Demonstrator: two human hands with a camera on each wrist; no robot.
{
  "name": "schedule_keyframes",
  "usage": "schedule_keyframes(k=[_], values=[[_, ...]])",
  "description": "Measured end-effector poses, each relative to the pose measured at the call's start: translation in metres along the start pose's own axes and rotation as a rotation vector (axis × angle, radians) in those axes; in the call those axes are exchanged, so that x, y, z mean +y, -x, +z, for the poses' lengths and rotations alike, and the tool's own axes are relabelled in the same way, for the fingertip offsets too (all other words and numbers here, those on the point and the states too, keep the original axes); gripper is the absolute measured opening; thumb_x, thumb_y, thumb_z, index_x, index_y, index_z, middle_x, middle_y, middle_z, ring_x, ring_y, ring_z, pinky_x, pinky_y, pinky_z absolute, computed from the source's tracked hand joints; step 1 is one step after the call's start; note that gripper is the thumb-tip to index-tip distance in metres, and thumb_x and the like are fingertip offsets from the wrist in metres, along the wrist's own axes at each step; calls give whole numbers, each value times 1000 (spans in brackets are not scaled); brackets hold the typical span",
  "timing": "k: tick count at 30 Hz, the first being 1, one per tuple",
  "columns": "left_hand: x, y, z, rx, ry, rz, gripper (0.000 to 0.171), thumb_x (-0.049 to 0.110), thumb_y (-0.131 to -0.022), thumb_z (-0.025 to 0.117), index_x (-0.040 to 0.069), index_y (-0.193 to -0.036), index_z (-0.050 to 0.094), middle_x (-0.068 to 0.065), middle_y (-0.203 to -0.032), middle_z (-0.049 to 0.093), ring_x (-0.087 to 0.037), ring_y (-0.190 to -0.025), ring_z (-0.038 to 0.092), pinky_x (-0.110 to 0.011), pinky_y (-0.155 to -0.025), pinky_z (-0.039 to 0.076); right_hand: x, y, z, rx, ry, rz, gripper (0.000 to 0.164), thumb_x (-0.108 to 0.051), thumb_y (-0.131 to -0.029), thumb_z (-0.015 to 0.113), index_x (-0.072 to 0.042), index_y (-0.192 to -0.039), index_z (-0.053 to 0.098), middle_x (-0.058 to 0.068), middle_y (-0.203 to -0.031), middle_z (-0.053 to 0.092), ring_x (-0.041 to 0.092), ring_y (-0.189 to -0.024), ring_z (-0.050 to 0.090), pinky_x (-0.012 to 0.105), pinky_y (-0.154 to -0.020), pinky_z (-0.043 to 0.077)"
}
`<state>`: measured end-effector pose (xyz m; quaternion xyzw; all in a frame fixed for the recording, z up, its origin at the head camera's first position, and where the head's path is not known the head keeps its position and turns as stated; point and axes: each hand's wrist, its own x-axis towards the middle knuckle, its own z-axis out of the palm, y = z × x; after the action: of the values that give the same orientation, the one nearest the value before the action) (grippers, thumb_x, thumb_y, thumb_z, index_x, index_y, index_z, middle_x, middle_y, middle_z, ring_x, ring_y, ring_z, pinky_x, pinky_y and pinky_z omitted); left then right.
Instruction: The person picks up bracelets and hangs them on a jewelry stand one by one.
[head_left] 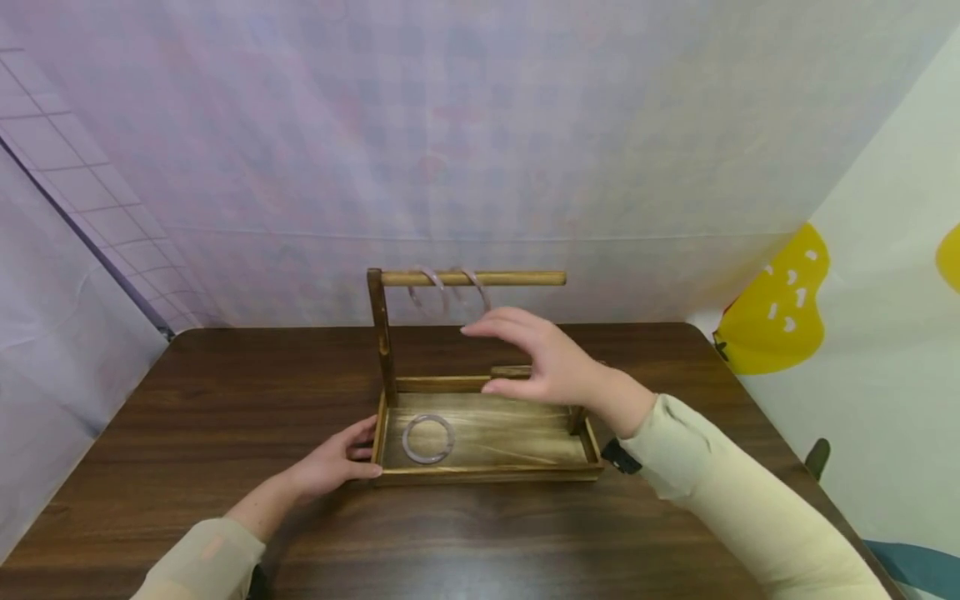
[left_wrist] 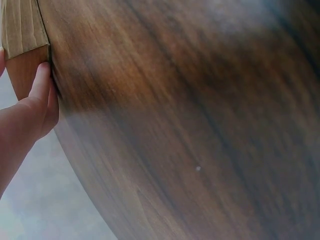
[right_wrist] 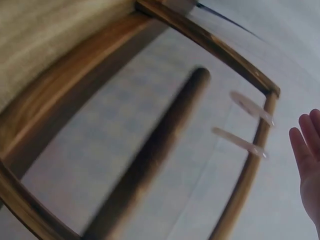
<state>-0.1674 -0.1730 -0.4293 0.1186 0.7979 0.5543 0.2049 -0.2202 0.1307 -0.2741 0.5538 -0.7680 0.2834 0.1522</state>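
Observation:
A wooden bangle stand has a tray base and an upper bar on a tall left post. Two pale translucent bangles hang on that bar: a left bangle and a right bangle. Another bangle lies flat in the tray's left part. My left hand touches the tray's left end, fairly straight fingers against the wood. Holding nothing, my right hand is raised above the tray, thumb and fingers apart, below and right of the hanging bangles. It partly hides a lower bar.
The stand sits on a dark wood-grain table. A pale checked curtain hangs behind its back edge. On the right is a white sheet with a yellow print.

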Motion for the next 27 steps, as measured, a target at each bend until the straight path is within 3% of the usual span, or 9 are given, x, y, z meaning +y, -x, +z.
schedule_keyframes(k=[7, 14, 27], values=[[-1, 0, 0, -4, -4, 6, 85, 8, -86, 66, -11, -145, 9, -37, -141, 29, -51, -125, 39, -47, -96, 47, 2, 7, 16, -77, 3, 29, 70, -62, -86, 49, -6, -127, 55, 8, -121, 59, 19, -113, 55, 37, -96, 46], [-1, 0, -1, -5, 6, -1, 85, 7, -86, 66, -10, -146, 8, -37, -142, 28, -51, -126, 38, -46, -95, 48, 2, 8, 26, -171, 7, 64, 66, -33, -78, 74, -6, -133, 50, 8, -129, 56, 21, -121, 51, 38, -102, 43], [-1, -1, -2, 12, 11, -18, 84, 8, -86, 66, -8, -146, 11, -36, -142, 30, -51, -126, 38, -47, -97, 46, 0, 10, 50, -268, 9, 98, 74, -37, -78, 73, -9, -139, 43, 11, -141, 47, 24, -129, 45, 39, -107, 39]])
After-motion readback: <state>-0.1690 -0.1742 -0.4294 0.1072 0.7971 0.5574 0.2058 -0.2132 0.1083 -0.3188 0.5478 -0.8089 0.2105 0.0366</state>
